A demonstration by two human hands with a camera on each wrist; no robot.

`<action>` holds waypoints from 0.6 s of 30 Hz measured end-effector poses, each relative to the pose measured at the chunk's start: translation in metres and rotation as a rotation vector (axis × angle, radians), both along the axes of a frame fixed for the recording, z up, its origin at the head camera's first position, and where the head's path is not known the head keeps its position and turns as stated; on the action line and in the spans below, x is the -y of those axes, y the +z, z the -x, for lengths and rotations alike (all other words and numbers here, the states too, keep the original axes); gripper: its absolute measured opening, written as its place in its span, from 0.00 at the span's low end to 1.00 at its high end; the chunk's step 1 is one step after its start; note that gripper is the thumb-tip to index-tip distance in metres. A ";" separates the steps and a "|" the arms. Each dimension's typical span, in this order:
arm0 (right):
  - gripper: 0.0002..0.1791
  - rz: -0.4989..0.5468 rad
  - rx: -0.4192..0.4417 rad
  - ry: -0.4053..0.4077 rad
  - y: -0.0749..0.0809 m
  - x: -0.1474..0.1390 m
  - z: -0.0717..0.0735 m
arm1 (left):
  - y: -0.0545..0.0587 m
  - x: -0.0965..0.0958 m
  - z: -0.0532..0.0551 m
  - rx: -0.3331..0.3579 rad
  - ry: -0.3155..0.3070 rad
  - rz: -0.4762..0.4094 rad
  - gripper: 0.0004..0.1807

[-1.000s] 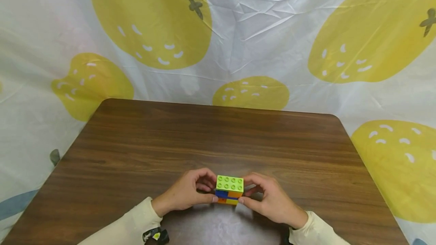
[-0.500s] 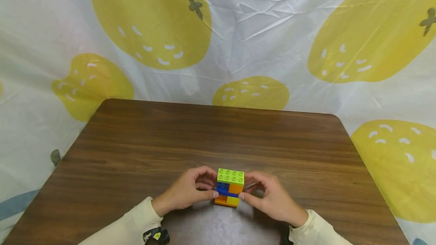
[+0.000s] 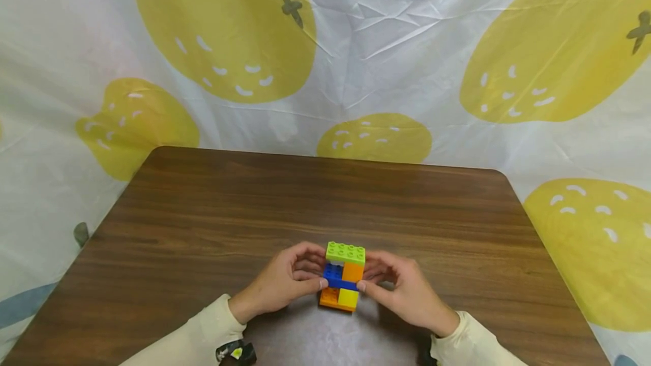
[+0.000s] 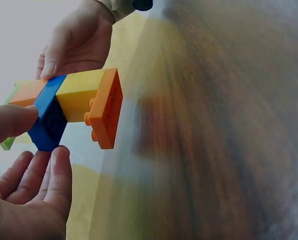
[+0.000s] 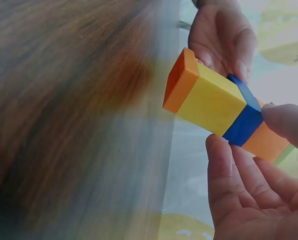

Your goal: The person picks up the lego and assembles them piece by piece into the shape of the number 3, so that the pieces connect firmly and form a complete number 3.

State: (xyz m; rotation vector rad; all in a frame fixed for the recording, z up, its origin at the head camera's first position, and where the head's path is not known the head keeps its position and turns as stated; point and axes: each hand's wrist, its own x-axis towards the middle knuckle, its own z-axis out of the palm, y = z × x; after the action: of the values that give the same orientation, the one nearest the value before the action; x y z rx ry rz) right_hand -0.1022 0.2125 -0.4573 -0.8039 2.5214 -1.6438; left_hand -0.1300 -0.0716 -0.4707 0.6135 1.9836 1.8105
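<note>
A small stack of toy building bricks is held between my two hands at the near middle of the table. From the top it runs: a lime-green brick, an orange brick, a long blue brick, a yellow brick and an orange brick at the bottom. My left hand pinches the left end of the blue brick between thumb and fingers. At its right end, my right hand pinches the same blue brick. Both wrist views show the stack lifted off the tabletop, tilted back.
Beneath the hands lies a dark wood-grain table with rounded far corners. Behind it hangs a white cloth printed with yellow fruit. Light sleeves cover both forearms, and a black strapped device sits at the left wrist.
Both hands have raised the brick stack slightly and tipped it back, so more of its front face and bottom orange brick shows. The grip on the blue brick stays the same.
</note>
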 end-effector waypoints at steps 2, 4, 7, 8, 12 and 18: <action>0.23 -0.007 0.011 -0.020 0.000 0.000 0.000 | 0.001 -0.001 0.000 0.012 0.009 0.005 0.28; 0.24 -0.015 0.019 -0.045 0.001 0.001 0.000 | 0.001 -0.001 0.000 0.020 0.018 0.008 0.29; 0.26 -0.017 0.019 -0.081 0.001 0.002 0.001 | 0.002 -0.002 0.000 0.024 0.034 0.011 0.31; 0.26 -0.014 0.019 -0.091 0.001 0.002 0.002 | 0.002 -0.002 0.000 0.025 0.037 0.008 0.31; 0.27 0.007 0.026 -0.124 0.000 0.004 0.004 | 0.001 -0.003 -0.001 0.024 0.050 0.004 0.33; 0.27 0.044 0.039 -0.145 -0.001 0.006 0.006 | 0.001 -0.004 0.000 0.023 0.065 -0.001 0.33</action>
State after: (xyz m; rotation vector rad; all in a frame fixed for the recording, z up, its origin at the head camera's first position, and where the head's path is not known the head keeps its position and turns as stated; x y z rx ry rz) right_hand -0.1085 0.2061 -0.4582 -0.5986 2.5809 -1.7441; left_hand -0.1295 -0.0677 -0.4698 0.5322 2.0097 1.8480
